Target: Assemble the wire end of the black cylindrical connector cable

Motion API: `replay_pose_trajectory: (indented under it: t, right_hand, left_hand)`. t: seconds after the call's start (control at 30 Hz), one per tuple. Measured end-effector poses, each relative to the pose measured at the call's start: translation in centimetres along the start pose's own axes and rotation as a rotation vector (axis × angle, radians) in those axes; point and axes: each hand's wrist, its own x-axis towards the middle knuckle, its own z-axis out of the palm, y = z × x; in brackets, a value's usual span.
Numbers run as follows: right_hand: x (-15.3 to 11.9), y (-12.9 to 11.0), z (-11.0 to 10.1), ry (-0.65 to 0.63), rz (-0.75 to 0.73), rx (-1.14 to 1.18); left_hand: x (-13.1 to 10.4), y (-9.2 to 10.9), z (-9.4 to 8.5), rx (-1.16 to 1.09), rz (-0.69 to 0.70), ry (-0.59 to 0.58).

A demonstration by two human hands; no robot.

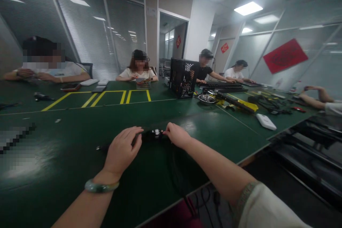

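Observation:
A long black item (150, 134) with a white patch at its right end lies low over the green table in front of me; I cannot make out its kind. My left hand (121, 149), with a green bangle on the wrist, is curled round its left part and hides much of it. A thin metal tip (98, 148) pokes out to the left of that hand. At the white-patched end, my right hand (177, 135) is closed in a pinch. What sits between those fingertips is too small to name.
The green table (88, 203) carries yellow tape outlines. Across it stand a black computer case (183, 78), a metal bowl (206, 99), a white box-like object (266, 122) and black cables (269, 105). Several people sit around it. Cables (205, 199) hang below the near edge.

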Motion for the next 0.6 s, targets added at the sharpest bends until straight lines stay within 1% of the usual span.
replay_pose_trajectory:
  t: [0.07,0.13,0.27,0.37,0.47,0.53,0.6]
  right_hand:
    - [-0.8,3.5,-1.9,0.021,0.134,-0.026]
    - [-2.4,7.7,-4.3,0.048,0.286,-0.066]
    - [-7.6,16.4,-9.4,0.135,0.642,-0.161]
    - [-12.1,21.9,-12.8,0.183,0.916,-0.218]
    - [-15.9,25.9,-14.9,0.225,1.146,-0.251]
    - [-17.9,27.8,-15.6,0.259,1.259,-0.263]
    - [-19.5,29.2,-15.9,0.301,1.343,-0.277]
  left_hand:
    - [-0.2,-0.7,0.2,-0.011,-0.034,-0.044]
    - [-0.3,-1.3,0.5,-0.033,-0.054,-0.11]
    - [-0.5,-2.0,1.4,-0.091,-0.084,-0.213]
    - [-0.5,-2.2,1.9,-0.124,-0.098,-0.264]
    - [-0.5,-2.4,2.1,-0.141,-0.138,-0.313]
    - [-0.5,-2.4,2.3,-0.152,-0.155,-0.343]
    - [-0.5,-2.5,2.4,-0.165,-0.155,-0.371]
